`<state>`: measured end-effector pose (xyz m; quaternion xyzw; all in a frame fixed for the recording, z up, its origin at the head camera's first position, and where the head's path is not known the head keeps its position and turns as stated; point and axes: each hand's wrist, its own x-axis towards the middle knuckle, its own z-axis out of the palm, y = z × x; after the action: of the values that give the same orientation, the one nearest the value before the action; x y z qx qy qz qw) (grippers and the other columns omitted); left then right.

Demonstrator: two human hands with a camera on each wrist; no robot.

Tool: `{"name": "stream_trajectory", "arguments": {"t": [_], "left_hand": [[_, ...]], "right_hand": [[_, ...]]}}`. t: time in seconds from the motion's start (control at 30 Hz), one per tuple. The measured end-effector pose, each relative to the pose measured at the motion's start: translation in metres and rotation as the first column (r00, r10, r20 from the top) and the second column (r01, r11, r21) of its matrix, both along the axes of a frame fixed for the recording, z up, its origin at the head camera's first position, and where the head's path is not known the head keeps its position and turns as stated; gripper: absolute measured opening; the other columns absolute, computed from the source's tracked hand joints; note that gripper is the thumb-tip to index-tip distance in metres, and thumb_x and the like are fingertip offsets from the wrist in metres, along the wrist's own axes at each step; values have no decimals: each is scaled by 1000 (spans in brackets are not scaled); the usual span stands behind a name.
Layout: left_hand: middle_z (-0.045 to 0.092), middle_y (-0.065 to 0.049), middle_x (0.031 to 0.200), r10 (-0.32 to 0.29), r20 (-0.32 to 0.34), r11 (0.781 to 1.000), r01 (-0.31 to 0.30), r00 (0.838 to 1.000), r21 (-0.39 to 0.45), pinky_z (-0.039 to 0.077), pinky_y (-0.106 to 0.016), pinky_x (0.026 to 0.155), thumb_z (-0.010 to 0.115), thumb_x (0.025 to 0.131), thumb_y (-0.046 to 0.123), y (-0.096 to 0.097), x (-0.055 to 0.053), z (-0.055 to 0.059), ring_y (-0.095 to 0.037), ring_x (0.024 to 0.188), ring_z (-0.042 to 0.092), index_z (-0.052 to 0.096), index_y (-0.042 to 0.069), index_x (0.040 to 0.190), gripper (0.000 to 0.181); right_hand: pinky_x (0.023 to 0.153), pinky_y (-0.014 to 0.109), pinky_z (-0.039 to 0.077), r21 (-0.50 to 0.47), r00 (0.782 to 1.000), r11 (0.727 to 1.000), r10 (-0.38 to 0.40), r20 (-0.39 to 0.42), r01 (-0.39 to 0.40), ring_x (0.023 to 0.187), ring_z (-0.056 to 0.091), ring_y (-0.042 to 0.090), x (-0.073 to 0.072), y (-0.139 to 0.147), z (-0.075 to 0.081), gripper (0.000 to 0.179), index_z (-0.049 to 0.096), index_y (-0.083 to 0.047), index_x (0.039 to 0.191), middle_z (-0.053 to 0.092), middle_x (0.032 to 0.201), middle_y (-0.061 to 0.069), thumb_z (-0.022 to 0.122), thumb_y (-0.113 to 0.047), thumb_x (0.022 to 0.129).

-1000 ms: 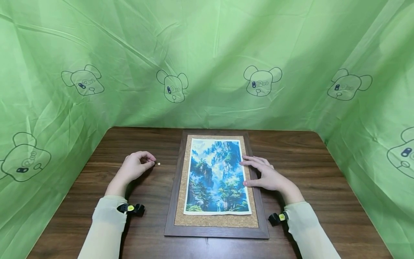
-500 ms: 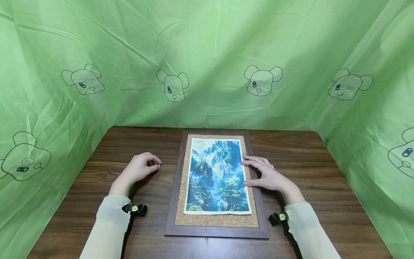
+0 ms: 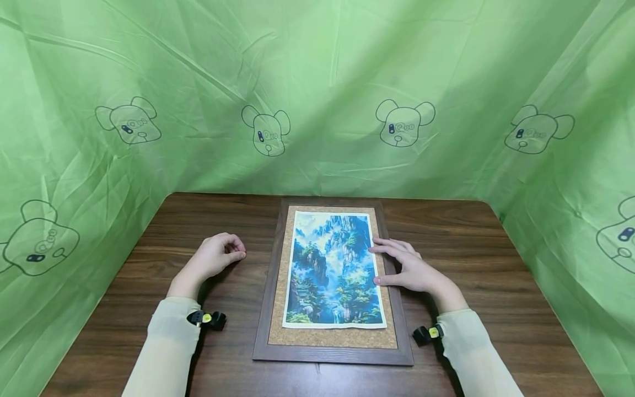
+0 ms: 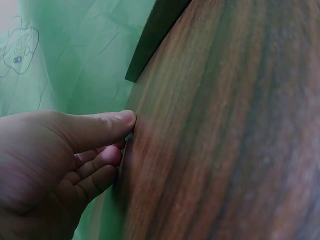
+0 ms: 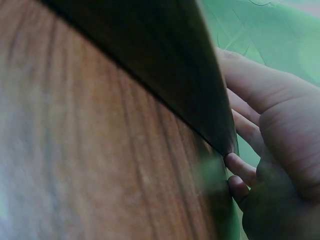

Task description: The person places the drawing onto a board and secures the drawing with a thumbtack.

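On the table left of the framed cork board [image 3: 288,337], my left hand [image 3: 213,258] has its thumb and index fingertips close together, down at the wood. No thing shows between those fingertips [image 4: 129,117] in the left wrist view. Whatever is under them is hidden. A picture sheet [image 3: 331,270] of blue mountains and green pines lies on the cork, with a white border. Along its right edge, the spread fingers and thumb of my right hand [image 3: 412,266] rest on it. In the right wrist view, that hand [image 5: 290,125] reaches over the frame's side [image 5: 165,65].
The dark wooden table [image 3: 198,207] extends around the board on both sides. Green cloth [image 3: 317,82] with printed bear heads closes off the back and sides. Each wrist bears a small black camera, such as the left one [image 3: 213,321].
My left hand has shifted right and covered the tiny pale gold piece seen one second ago on the table. It has barely moved since half a second ago. My right hand stays put.
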<state>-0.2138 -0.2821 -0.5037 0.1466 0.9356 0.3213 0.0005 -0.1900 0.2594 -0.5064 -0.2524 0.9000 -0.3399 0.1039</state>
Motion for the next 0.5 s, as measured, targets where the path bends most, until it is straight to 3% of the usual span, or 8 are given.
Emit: {"name": "stream_trajectory", "arguments": {"t": [0.2,0.5], "left_hand": [[74,6,89,24,-18,1000,-24,1000,20,52,-38,79,80,102,14,-1,2,2,-14,84,67,73,19,93,12],[77,0,86,115,22,979,-117,993,169,57,-27,65,84,99,14,-1,0,5,-15,70,73,74,12,100,10]], "right_hand": [[116,85,9,-5,1000,1000,3,1,-3,163,12,47,0,0,0,76,57,-28,159,31,178,-1,87,-51,93],[115,86,8,-16,1000,1000,5,7,-5,163,12,46,0,1,0,76,57,-28,159,30,179,-2,87,-51,93]]}}
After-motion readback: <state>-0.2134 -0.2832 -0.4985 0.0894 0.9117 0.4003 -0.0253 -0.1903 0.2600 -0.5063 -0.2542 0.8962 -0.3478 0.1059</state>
